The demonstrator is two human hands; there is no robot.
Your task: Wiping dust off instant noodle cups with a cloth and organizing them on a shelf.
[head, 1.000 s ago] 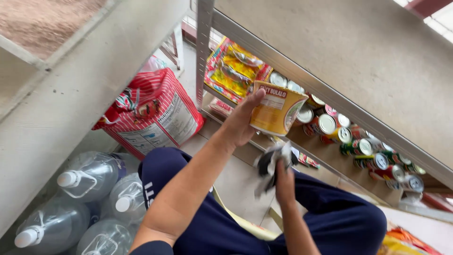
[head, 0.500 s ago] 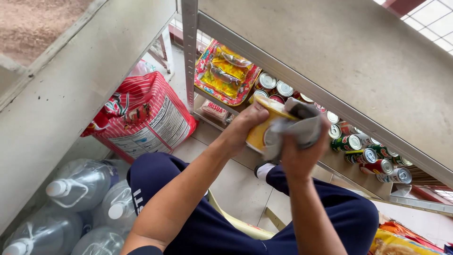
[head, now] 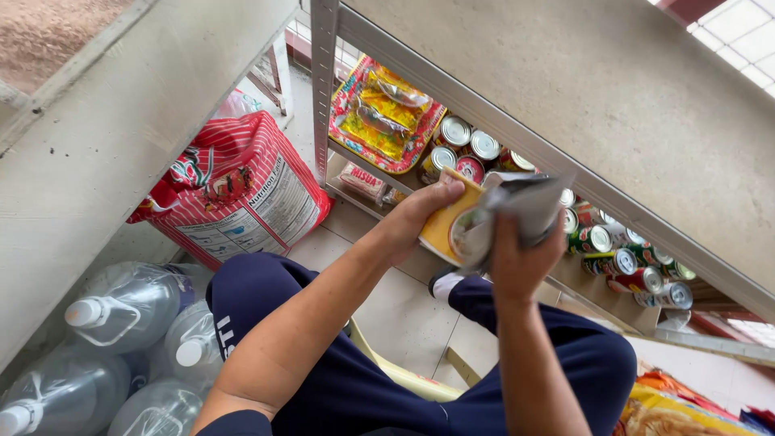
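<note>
Since half a second ago, cloth (head: pixel 517 211) has slid slightly across yellow cup (head: pixel 442 228). Left hand (head: pixel 412 220) is clamped round the cup's side at 9 o'clock, steadying it; right hand (head: pixel 517 262) presses the bunched cloth against it from 3 o'clock. Cans (head: pixel 630 262) lie on the shelf beyond.

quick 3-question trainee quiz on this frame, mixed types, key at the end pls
1. True or false: the left hand holds a yellow noodle cup.
2. What does the right hand press against the cup?
A) a grey cloth
B) a sponge
C) a brush
3. Fill in: the clear water jugs with white caps stand on the floor beside the red striped ____.

Key: 1 true; 2 A; 3 sack.
</note>
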